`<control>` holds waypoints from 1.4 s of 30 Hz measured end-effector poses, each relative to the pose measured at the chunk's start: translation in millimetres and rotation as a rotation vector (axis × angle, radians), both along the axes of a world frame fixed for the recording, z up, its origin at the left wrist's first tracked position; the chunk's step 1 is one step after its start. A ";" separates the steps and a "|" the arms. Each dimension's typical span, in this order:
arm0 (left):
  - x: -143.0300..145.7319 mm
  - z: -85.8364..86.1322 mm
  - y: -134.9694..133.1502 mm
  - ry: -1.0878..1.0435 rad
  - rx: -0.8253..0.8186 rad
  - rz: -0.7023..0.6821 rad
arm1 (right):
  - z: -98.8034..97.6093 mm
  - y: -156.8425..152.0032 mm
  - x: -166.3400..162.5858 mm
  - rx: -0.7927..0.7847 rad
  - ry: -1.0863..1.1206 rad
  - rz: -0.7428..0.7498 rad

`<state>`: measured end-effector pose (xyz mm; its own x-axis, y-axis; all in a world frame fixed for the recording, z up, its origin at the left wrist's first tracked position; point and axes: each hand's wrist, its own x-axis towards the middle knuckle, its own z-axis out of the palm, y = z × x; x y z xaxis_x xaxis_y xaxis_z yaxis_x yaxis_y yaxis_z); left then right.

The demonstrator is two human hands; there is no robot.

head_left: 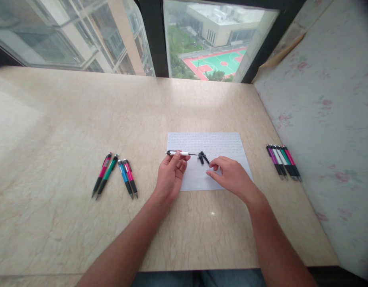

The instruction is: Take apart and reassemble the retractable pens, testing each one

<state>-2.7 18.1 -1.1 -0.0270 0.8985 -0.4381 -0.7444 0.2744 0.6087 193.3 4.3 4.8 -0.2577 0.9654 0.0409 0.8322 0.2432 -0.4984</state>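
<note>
My left hand [170,175] pinches a white pen barrel [184,153] between thumb and fingers, above the paper. The barrel lies level, its black clip end to the left. A thin dark refill [194,154] sticks out of its right end. Below and behind the refill, black pen grip pieces [200,159] rest on the sheet. My right hand [231,175] hovers just right of them, thumb and forefinger apart, with nothing visible between them. Under both hands lies the white sheet of paper [202,181], printed with rows of faint marks on its far half.
Two pairs of click pens stand apart on the left: pink and green pens [104,175], then blue and pink pens [128,179]. Several purple, white, green and pink pens [282,161] line up beside the flowered wall [327,151]. A window [214,44] borders the marble-look surface [67,239].
</note>
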 end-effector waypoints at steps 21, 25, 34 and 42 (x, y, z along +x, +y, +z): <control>0.5 -0.3 -1.2 0.010 0.006 -0.007 | 25.2 1.3 -7.0 0.161 0.549 -0.152; 0.4 -0.1 -0.9 0.009 0.008 -0.010 | 24.9 1.5 -6.8 0.178 0.547 -0.164; -0.9 -0.6 0.1 0.002 0.004 -0.001 | 24.7 0.6 -5.4 0.192 0.555 -0.168; 2.1 -1.3 -2.4 0.017 0.007 -0.039 | 21.5 0.9 -10.0 0.187 0.541 -0.141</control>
